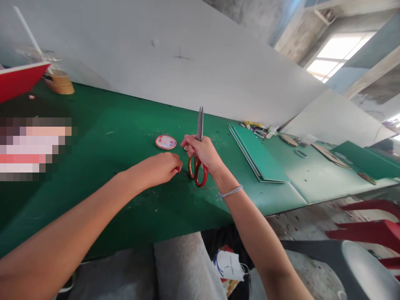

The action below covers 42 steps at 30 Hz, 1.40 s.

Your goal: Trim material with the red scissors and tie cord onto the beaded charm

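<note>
"How do the fingers stand on your feed?"

"My right hand (201,151) is wrapped around the middle of the red-handled scissors (200,127). The blades point away from me, nearly together, and the finger loops hang out below the fist."

"And the left?"

"My left hand (165,167) is just beside it, knuckles up, fingers curled under. I can't tell whether they pinch anything."

"What's nearest?"

"Just beyond the left hand, a round disc with a pink rim (166,142) lies flat on the green tabletop (125,121). I see a braided bracelet (230,192) on the right wrist."

"Farther out?"

"To the right, a stack of green boards (261,155), with a jumble of small tools (258,130) behind it. A pale panel (125,62) stands along the back. Below the table edge I make out a white paper bag (229,265)."
</note>
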{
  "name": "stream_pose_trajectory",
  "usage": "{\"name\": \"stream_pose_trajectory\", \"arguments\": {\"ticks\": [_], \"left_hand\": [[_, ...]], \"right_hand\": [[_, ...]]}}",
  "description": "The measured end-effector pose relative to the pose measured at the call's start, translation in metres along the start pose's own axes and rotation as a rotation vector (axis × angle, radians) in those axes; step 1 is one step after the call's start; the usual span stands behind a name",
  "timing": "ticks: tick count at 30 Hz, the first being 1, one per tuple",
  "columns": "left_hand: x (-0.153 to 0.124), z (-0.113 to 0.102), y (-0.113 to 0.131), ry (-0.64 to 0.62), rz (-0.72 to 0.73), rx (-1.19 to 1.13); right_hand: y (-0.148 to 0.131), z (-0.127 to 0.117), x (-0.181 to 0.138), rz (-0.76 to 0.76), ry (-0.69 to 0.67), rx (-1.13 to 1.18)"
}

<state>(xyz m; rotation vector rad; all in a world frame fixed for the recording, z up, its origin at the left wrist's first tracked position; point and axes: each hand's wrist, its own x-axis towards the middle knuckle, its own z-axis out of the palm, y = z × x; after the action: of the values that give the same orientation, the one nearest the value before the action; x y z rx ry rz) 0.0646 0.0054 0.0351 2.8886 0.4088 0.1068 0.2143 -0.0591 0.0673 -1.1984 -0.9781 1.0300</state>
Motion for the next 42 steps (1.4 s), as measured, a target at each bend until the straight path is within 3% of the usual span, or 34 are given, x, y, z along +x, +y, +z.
{"name": "stream_pose_trajectory", "arguments": {"ticks": [13, 18, 28, 37, 42], "left_hand": [[0.001, 0.005, 0.002, 0.028, -0.002, 0.028], [0.001, 0.003, 0.004, 0.027, 0.012, -0.012], [-0.002, 0.000, 0.003, 0.030, 0.028, -0.032], [0.000, -0.004, 0.012, 0.002, -0.005, 0.010], [0.002, -0.003, 0.015, -0.009, -0.029, -0.011]], "right_hand": [[-0.013, 0.014, 0.006, -0.048, 0.036, 0.007], [-0.001, 0.021, 0.009, -0.038, 0.088, -0.002], [0.008, 0.017, 0.008, -0.063, 0.081, 0.022], [-0.017, 0.004, 0.009, -0.143, 0.139, 0.034], [-0.006, 0.017, 0.005, -0.080, 0.107, -0.052]]}}
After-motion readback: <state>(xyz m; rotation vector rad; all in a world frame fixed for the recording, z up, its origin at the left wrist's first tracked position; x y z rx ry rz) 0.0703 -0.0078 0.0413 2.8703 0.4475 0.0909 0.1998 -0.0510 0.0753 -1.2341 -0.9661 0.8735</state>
